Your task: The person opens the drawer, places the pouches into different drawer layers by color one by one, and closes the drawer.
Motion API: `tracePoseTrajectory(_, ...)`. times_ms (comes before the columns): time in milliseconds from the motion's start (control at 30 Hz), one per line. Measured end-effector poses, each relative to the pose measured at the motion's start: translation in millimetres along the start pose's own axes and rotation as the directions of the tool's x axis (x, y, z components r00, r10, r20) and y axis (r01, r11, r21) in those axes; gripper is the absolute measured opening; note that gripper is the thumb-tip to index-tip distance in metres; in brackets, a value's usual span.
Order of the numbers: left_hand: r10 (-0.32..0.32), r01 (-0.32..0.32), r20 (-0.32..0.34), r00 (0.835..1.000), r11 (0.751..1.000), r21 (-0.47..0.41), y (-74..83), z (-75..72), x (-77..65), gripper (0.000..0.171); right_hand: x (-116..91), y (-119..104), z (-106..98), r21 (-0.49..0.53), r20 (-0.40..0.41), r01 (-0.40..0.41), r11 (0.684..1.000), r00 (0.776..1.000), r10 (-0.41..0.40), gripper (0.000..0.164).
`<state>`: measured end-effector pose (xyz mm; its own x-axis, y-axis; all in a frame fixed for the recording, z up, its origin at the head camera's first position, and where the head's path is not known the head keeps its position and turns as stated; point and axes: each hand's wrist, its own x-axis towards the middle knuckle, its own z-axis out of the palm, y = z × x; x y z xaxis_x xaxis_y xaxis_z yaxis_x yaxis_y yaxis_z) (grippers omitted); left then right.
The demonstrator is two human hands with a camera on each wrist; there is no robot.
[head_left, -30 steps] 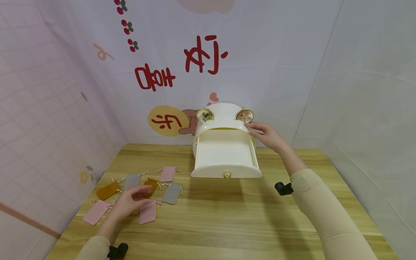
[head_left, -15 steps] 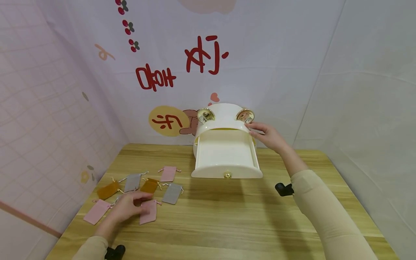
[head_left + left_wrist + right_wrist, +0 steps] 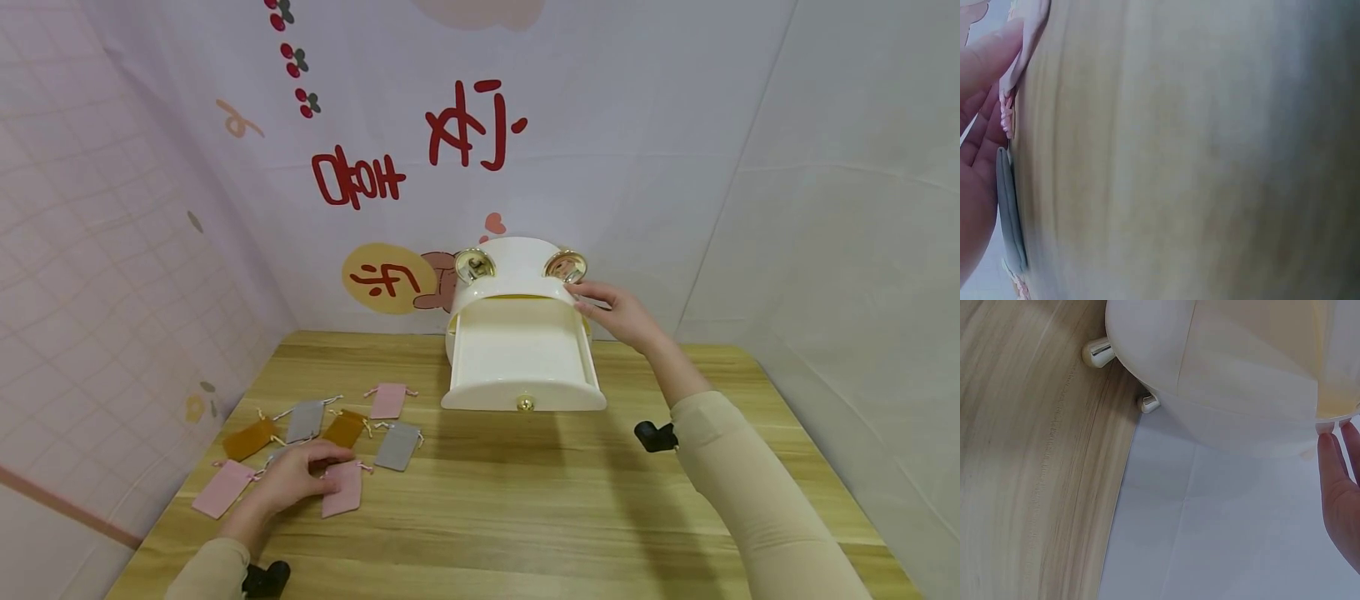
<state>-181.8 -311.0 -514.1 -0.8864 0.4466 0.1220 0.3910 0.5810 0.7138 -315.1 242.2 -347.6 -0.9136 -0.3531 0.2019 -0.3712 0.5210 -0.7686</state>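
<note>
My left hand (image 3: 300, 477) is low over the table, its thumb and fingers bent around the top end of a pink drawstring pouch (image 3: 342, 492). In the left wrist view the thumb (image 3: 988, 59) rests on the pink pouch (image 3: 1027, 44) close to its cord. A grey pouch (image 3: 1009, 206) lies beside the palm. My right hand (image 3: 618, 315) holds the upper right edge of a rounded cream storage box (image 3: 517, 262), thumb below and fingers above. In the right wrist view its fingertips meet the box's rim. The box's wide drawer (image 3: 521, 346) is pulled out.
Several more pouches lie around the left hand: a grey pouch (image 3: 397, 447), a pink pouch (image 3: 388, 402), a brown pouch (image 3: 251, 438) and a second pink pouch (image 3: 225, 489). The box stands on short gold feet (image 3: 1099, 352) on the wooden table (image 3: 525, 517), against the printed cloth wall (image 3: 637, 167).
My left hand has come down from above the brown and pink pouches and drawn in toward the near pink one, its thumb now on it. My right hand and the box stay put.
</note>
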Motion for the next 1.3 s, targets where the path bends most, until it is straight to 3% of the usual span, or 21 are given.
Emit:
tracePoseTrajectory(233,0.038,-0.039,-0.006,0.999,0.999,-0.032,1.4,2.1,0.1,0.026,0.6,0.5,0.7,0.007,-0.011,0.009,1.0,1.0,-0.009,0.044)
tracePoseTrajectory(533,0.041,-0.04,0.002,0.999,0.997,-0.071,7.0,2.6,0.4,0.021,-0.9,-1.3,1.1,-0.013,0.002,0.004,1.0,1.0,-0.004,0.045)
tracePoseTrajectory(933,-0.004,0.006,0.019,1.0,0.995,-0.095,11.4,0.2,0.4,0.02,-0.2,0.5,-2.9,-0.006,0.019,-0.034,0.999,0.999,0.034,0.046)
tracePoseTrajectory(1300,-0.004,0.001,-0.034,0.999,0.996,-0.085,22.1,-2.8,2.5,0.02,-1.5,-2.3,-4.0,-0.004,0.015,-0.053,0.999,0.998,0.053,0.047)
